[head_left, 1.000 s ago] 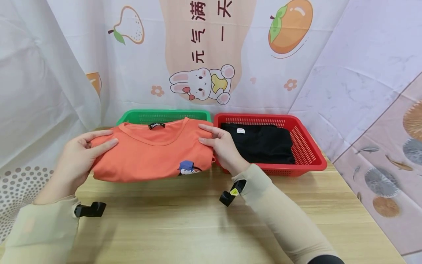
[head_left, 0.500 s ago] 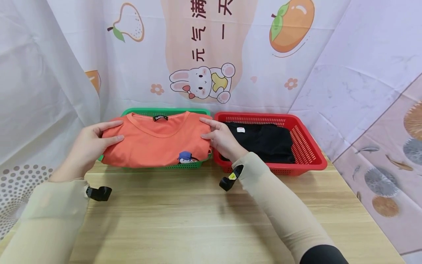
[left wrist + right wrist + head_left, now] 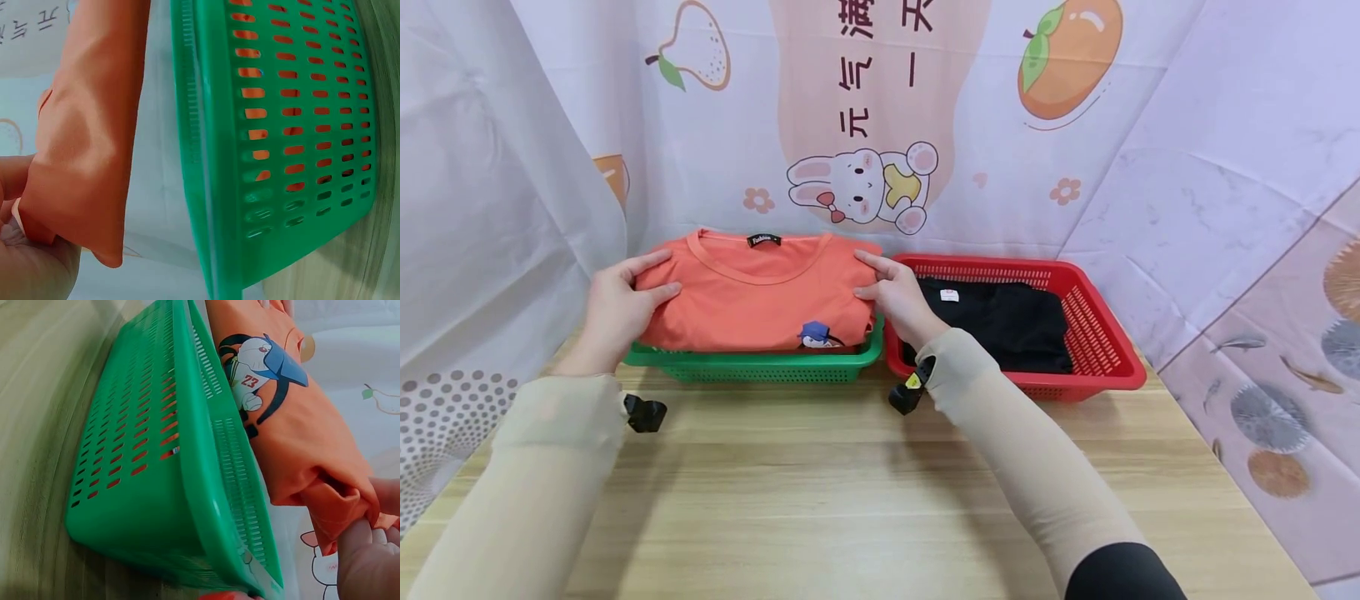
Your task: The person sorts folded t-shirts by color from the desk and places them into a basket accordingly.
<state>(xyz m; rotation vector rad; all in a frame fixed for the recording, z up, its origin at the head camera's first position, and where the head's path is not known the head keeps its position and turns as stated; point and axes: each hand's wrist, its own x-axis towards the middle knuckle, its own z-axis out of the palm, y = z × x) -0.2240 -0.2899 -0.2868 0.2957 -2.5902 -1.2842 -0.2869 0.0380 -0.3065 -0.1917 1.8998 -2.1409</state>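
A folded orange T-shirt (image 3: pixel 752 304), with a black neck label and a cartoon figure in a blue cap, is held flat over the green basket (image 3: pixel 760 367). My left hand (image 3: pixel 617 308) pinches its left end, thumb on top. At the opposite end, my right hand (image 3: pixel 898 300) grips the folded edge, its fingers curled under the cloth in the right wrist view. Both wrist views show the shirt above the basket's rim (image 3: pixel 215 125), with a gap between them. More orange cloth shows through the slots in the basket wall (image 3: pixel 150 481).
To the right, close beside the green basket, stands a red basket (image 3: pixel 1105 379) with a folded black garment (image 3: pixel 1007 325) in it, white label up. Both baskets stand on a wooden table (image 3: pixel 820 475) against a printed curtain (image 3: pixel 992 192).
Both hands have carried the orange T-shirt forward, away from the body, from in front of the green basket to over it. The red basket and black garment have stayed put.
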